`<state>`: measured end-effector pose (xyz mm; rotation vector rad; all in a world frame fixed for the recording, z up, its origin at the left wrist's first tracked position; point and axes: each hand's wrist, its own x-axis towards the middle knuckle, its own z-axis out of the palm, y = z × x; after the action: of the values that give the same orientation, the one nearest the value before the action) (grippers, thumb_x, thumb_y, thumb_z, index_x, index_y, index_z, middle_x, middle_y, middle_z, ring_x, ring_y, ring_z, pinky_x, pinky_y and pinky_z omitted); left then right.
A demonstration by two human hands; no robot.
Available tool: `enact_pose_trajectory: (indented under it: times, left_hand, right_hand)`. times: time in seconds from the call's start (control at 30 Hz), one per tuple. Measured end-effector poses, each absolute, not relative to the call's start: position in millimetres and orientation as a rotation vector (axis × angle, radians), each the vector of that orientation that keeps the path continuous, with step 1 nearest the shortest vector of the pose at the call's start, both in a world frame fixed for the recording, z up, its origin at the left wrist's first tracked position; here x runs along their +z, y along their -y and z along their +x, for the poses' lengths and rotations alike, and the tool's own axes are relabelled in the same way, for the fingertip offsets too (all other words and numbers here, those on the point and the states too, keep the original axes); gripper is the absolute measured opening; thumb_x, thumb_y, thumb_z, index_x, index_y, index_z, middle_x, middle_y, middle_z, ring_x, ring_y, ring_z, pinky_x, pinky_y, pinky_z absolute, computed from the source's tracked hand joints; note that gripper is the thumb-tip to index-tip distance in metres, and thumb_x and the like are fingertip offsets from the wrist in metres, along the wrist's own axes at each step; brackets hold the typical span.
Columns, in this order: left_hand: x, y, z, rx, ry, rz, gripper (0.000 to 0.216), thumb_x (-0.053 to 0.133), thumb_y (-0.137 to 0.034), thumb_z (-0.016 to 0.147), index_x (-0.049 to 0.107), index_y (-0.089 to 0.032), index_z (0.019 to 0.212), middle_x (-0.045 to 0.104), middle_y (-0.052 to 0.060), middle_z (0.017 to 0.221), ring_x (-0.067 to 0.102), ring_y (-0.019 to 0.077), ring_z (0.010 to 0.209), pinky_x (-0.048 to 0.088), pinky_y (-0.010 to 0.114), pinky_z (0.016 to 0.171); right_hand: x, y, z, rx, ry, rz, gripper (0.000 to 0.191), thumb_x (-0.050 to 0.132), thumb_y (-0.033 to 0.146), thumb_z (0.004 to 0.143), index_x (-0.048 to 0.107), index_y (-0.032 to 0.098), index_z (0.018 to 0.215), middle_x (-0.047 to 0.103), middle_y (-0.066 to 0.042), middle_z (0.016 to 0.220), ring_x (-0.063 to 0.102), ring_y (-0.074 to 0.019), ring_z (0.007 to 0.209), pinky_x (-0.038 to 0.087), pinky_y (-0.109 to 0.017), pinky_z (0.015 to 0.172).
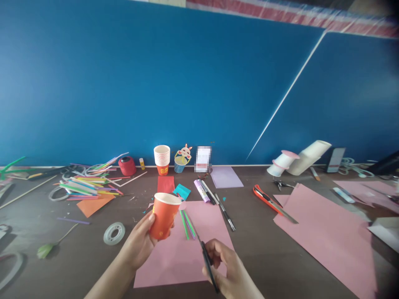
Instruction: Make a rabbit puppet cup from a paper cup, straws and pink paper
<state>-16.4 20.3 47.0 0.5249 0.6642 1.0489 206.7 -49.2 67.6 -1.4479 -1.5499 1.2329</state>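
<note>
My left hand (141,236) is wrapped round a red paper cup (163,218) with a white rim, tilted slightly and raised above the table. In my right hand (226,265) is a pair of scissors (205,257) with black handles, its blades pointing up and away toward the cup. The blades look apart from the cup. Beneath both hands lies a sheet of pink paper (174,265). Green and purple straw pieces (186,224) rest on that sheet, just right of the cup. My fingers behind the cup are partly hidden.
A stack of paper cups (162,160) stands by the blue wall, beside a decorated cup (180,163). Coloured straws (87,185) and a tape roll (114,233) lie at left. Markers (206,191) sit mid-table; an orange utility knife (269,201) and more pink paper (327,232) are at right.
</note>
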Motion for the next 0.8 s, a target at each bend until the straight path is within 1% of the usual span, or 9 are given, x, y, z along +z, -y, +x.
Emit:
enact_pose_trajectory:
  times: [0.1,0.17,0.23,0.33,0.43,0.57,0.7,0.77,0.8]
  left_hand:
    - [44.4,-18.6,-19.9,1.141,-0.628,0.707,0.042,0.062,-0.025,0.073,0.053,-0.022,0.114,0.061,0.007,0.111,0.054,0.0246,0.102,0.042,0.033,0.085]
    - [41.2,-18.8,-24.8,1.155,-0.587,0.757,0.050,0.066,-0.027,0.069,0.051,-0.025,0.117,0.059,0.006,0.113,0.052,0.0256,0.104,0.041,0.032,0.086]
    - [36.9,-19.6,-30.8,1.143,-0.550,0.751,0.054,0.067,-0.032,0.067,0.050,-0.025,0.118,0.059,0.006,0.111,0.052,0.0271,0.104,0.042,0.034,0.085]
    - [32.0,-20.9,-37.7,1.136,-0.556,0.700,0.056,0.064,-0.038,0.066,0.049,-0.026,0.119,0.058,0.007,0.111,0.051,0.0282,0.103,0.042,0.037,0.084]
    - [33.1,-21.7,-39.7,1.107,-0.582,0.709,0.057,0.062,-0.041,0.067,0.048,-0.025,0.119,0.057,0.007,0.113,0.050,0.0293,0.104,0.042,0.039,0.085]
    - [40.0,-22.1,-38.8,1.054,-0.578,0.758,0.056,0.062,-0.042,0.066,0.049,-0.024,0.118,0.055,0.008,0.113,0.051,0.0297,0.102,0.042,0.037,0.083]
    - [47.3,-21.1,-39.6,1.045,-0.574,0.845,0.048,0.061,-0.042,0.067,0.053,-0.021,0.109,0.056,0.009,0.105,0.055,0.0268,0.089,0.045,0.030,0.068]
    - [51.3,-20.5,-41.2,1.032,-0.572,0.920,0.044,0.062,-0.041,0.067,0.055,-0.020,0.104,0.055,0.009,0.101,0.055,0.0233,0.081,0.043,0.026,0.061]
    - [53.5,-20.2,-42.0,1.022,-0.576,0.961,0.042,0.063,-0.040,0.067,0.055,-0.020,0.102,0.054,0.008,0.100,0.054,0.0219,0.080,0.042,0.025,0.060]
  right_hand:
    - [70.2,48.7,206.9,1.249,1.456,-1.384,0.032,0.055,0.046,0.069,0.053,0.015,0.077,0.052,-0.002,0.069,0.043,-0.0144,0.065,0.034,-0.024,0.061]
    - [73.0,50.5,206.9,1.336,1.396,-1.313,0.041,0.056,0.055,0.068,0.053,0.015,0.076,0.054,-0.003,0.068,0.044,-0.0145,0.063,0.034,-0.024,0.058]
    - [77.4,54.4,206.5,1.502,1.304,-1.259,0.043,0.059,0.057,0.064,0.052,0.015,0.073,0.054,-0.003,0.061,0.045,-0.0131,0.057,0.033,-0.023,0.055]
    - [88.1,61.0,205.7,1.770,1.117,-1.231,0.039,0.067,0.050,0.061,0.051,0.015,0.070,0.051,0.001,0.051,0.042,-0.0089,0.046,0.029,-0.020,0.047]
    - [101.1,64.2,204.9,1.895,1.020,-1.214,0.035,0.072,0.043,0.060,0.054,0.014,0.069,0.050,0.003,0.050,0.036,-0.0046,0.042,0.024,-0.017,0.043]
    - [112.2,63.0,200.6,1.911,1.026,-1.220,0.027,0.070,0.036,0.064,0.054,0.014,0.066,0.049,0.005,0.048,0.035,-0.0034,0.041,0.023,-0.016,0.041]
    - [115.7,60.2,193.2,1.871,1.022,-1.439,0.017,0.067,0.024,0.062,0.052,0.016,0.064,0.050,0.006,0.049,0.043,-0.0058,0.045,0.028,-0.016,0.043]
    - [117.2,58.9,190.4,1.851,1.035,-1.518,0.015,0.064,0.022,0.063,0.051,0.016,0.065,0.051,0.005,0.049,0.046,-0.0067,0.046,0.030,-0.016,0.044]
    - [117.8,58.2,189.5,1.842,1.053,-1.538,0.014,0.063,0.021,0.063,0.051,0.016,0.066,0.052,0.005,0.048,0.046,-0.0069,0.046,0.030,-0.016,0.044]
